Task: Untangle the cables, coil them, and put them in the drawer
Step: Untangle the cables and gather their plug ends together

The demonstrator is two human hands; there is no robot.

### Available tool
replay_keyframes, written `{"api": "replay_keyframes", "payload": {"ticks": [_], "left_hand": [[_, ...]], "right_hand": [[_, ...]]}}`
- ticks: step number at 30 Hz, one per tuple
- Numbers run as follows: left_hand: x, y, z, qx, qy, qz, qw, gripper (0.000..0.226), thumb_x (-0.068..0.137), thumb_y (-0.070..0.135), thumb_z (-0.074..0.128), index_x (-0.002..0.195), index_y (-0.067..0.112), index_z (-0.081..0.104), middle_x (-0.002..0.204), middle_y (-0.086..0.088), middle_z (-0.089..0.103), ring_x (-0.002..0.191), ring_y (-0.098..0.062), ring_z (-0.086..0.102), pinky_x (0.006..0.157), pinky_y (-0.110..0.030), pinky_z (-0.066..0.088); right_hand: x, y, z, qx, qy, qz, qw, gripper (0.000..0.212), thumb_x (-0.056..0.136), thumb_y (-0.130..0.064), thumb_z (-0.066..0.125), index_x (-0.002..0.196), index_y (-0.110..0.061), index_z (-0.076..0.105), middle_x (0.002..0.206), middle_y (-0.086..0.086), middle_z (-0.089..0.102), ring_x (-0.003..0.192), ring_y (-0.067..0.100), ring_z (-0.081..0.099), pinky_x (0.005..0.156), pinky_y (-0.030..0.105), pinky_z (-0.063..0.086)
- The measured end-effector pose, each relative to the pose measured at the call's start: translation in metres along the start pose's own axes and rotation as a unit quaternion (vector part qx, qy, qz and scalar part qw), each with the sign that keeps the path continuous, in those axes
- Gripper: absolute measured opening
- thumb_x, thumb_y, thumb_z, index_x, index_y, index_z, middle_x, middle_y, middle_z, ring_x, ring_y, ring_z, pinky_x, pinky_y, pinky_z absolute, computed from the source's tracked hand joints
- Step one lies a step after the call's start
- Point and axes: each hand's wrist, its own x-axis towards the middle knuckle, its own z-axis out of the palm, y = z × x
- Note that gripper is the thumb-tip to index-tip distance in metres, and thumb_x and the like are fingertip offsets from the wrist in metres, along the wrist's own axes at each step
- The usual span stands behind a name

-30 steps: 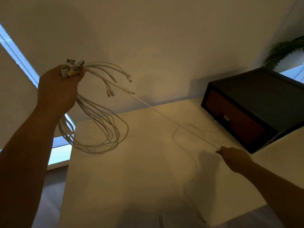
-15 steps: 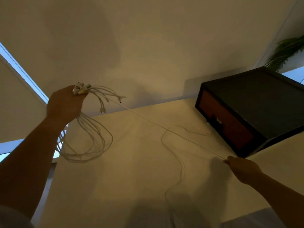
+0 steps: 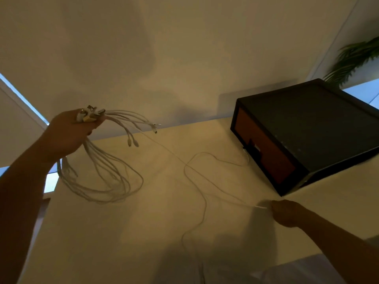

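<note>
Head view: a bunch of white cables (image 3: 102, 177) is held in the left hand (image 3: 67, 136), with the fingers curled tight round it. The plugs (image 3: 90, 115) stick out above the fist, and the long loops hang down below it. One thin cable (image 3: 174, 156) is stretched from the fist across to the right hand (image 3: 287, 213), where it is gripped in the curled fingers. Under the stretched line, a loose cable loop (image 3: 204, 201) is laid on the cream table (image 3: 123, 232). Whether it is part of the same cable cannot be told. Beyond the right hand, the dark drawer box (image 3: 317, 119) is set on the table, and its brown drawer (image 3: 266, 156) looks shut.

The step is judged to be the pulling of one cable out of the bunch. If it is pulled too hard, a knot inside the fist could be made tighter, or other cables could be dragged out with it. If the fist is let loose, the whole bunch could be dropped. The loose loop reaches close to the drawer front and could get caught there. Nothing has been coiled or put away yet.
</note>
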Motion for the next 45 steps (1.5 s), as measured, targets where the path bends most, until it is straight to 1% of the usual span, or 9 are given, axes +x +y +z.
{"api": "replay_keyframes", "payload": {"ticks": [3, 7, 12, 17, 20, 24, 30, 36, 45], "left_hand": [[-0.003, 0.011, -0.005, -0.009, -0.023, -0.012, 1.000, 0.036, 0.054, 0.067, 0.062, 0.057, 0.031, 0.066, 0.055, -0.006, 0.051, 0.054, -0.022, 0.042, 0.059, -0.030, 0.033], [-0.005, 0.013, 0.007, 0.044, -0.068, -0.006, 0.997, 0.048, 0.062, 0.056, 0.062, 0.066, 0.009, 0.064, 0.057, -0.007, 0.054, 0.059, -0.025, 0.045, 0.061, -0.029, 0.034], [-0.009, 0.005, 0.024, 0.034, -0.097, 0.003, 0.995, 0.031, 0.050, 0.065, 0.064, 0.071, 0.042, 0.071, 0.063, 0.019, 0.067, 0.065, -0.001, 0.056, 0.072, -0.028, 0.043], [-0.009, 0.002, 0.036, 0.114, -0.114, 0.013, 0.987, 0.048, 0.049, 0.069, 0.074, 0.065, 0.024, 0.072, 0.061, 0.010, 0.067, 0.072, -0.015, 0.064, 0.074, -0.020, 0.045], [-0.010, 0.003, 0.040, 0.124, -0.122, 0.026, 0.984, 0.060, 0.045, 0.070, 0.071, 0.087, 0.027, 0.076, 0.087, 0.008, 0.074, 0.093, -0.015, 0.066, 0.088, -0.036, 0.048], [-0.010, 0.004, 0.044, 0.150, -0.071, 0.057, 0.985, 0.042, 0.074, 0.034, 0.078, 0.114, 0.021, 0.070, 0.112, 0.001, 0.069, 0.110, -0.012, 0.059, 0.083, -0.018, 0.035], [-0.010, 0.000, 0.040, 0.122, -0.015, 0.001, 0.992, 0.024, 0.090, 0.009, 0.058, 0.074, 0.019, 0.072, 0.067, 0.021, 0.065, 0.077, 0.001, 0.061, 0.067, -0.008, 0.040], [-0.010, -0.003, 0.054, -0.054, 0.038, -0.074, 0.995, 0.040, 0.093, 0.032, 0.060, 0.060, 0.011, 0.050, 0.044, 0.006, 0.044, 0.048, -0.016, 0.035, 0.056, -0.029, 0.030], [-0.011, 0.018, 0.072, -0.204, 0.038, -0.111, 0.972, 0.044, 0.092, 0.039, 0.057, 0.057, 0.021, 0.038, 0.049, 0.002, 0.033, 0.044, -0.012, 0.025, 0.042, -0.019, 0.020]], "right_hand": [[0.002, -0.005, -0.012, 0.039, -0.009, 0.006, 0.999, 0.052, 0.102, -0.026, 0.031, 0.150, -0.012, 0.016, 0.153, 0.014, 0.025, 0.135, 0.031, 0.037, 0.110, 0.037, 0.033], [0.012, -0.036, -0.042, 0.077, 0.111, -0.050, 0.990, 0.039, 0.096, -0.011, 0.040, 0.135, -0.014, 0.040, 0.133, 0.009, 0.040, 0.115, 0.025, 0.050, 0.097, 0.032, 0.043], [0.039, -0.060, -0.067, 0.174, 0.147, -0.090, 0.970, 0.047, 0.094, -0.014, 0.048, 0.139, -0.015, 0.036, 0.139, 0.010, 0.035, 0.115, 0.029, 0.048, 0.095, 0.035, 0.043], [0.070, -0.071, -0.079, 0.205, 0.119, -0.083, 0.968, 0.057, 0.095, -0.009, 0.044, 0.148, -0.011, 0.022, 0.153, 0.009, 0.020, 0.130, 0.031, 0.040, 0.105, 0.038, 0.038], [0.086, -0.076, -0.083, 0.209, 0.100, -0.077, 0.970, 0.062, 0.094, -0.007, 0.042, 0.150, -0.011, 0.016, 0.153, 0.011, 0.021, 0.136, 0.031, 0.031, 0.110, 0.037, 0.028], [0.097, -0.083, -0.080, 0.196, 0.135, -0.053, 0.970, 0.045, 0.093, -0.003, 0.039, 0.138, -0.010, 0.037, 0.133, 0.014, 0.042, 0.122, 0.034, 0.043, 0.099, 0.038, 0.035], [0.105, -0.078, -0.082, 0.271, 0.166, -0.054, 0.947, 0.020, 0.093, -0.004, 0.049, 0.101, -0.002, 0.066, 0.099, 0.016, 0.066, 0.089, 0.028, 0.061, 0.080, 0.040, 0.051], [0.066, -0.088, -0.148, 0.421, 0.236, -0.116, 0.868, 0.006, 0.097, -0.017, 0.053, 0.102, -0.020, 0.051, 0.076, 0.005, 0.063, 0.060, 0.017, 0.054, 0.053, 0.030, 0.043], [-0.015, -0.134, -0.234, 0.552, 0.080, -0.339, 0.758, 0.020, 0.098, -0.006, 0.048, 0.109, -0.005, 0.065, 0.104, 0.008, 0.072, 0.091, 0.017, 0.069, 0.081, 0.026, 0.054]]}}
